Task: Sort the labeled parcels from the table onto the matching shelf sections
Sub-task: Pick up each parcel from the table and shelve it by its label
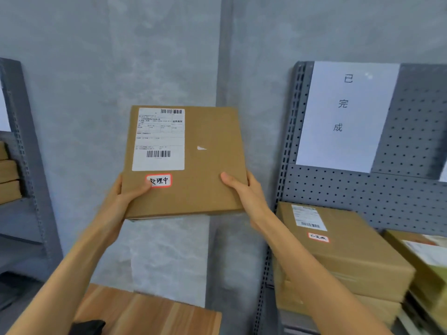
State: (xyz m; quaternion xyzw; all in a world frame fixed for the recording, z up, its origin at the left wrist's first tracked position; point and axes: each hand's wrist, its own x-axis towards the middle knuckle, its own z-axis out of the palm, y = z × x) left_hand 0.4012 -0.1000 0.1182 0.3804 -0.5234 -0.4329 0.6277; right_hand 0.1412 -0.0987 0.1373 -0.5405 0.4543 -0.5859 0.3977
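**Parcel held up between two shelf units**

Flat brown parcel raised in front of the grey wall, above the wooden table, between the two racks and touching neither. White shipping label on its upper left; red-bordered sticker below it, handwritten 处理中.

Left hand grips the lower left corner, thumb lying across the face and touching the sticker's edge; its other fingers are behind the box, unseen. Right hand grips the lower right edge, thumb on the face, fingers wrapped behind.

Right shelf unit: pegboard back, white paper sign reading 已完成. On its shelf, a stack of brown boxes; top one carries a sticker reading 已完成. Another box just beside, at the frame edge.

Left shelf unit: several brown parcels stacked, labels not visible.
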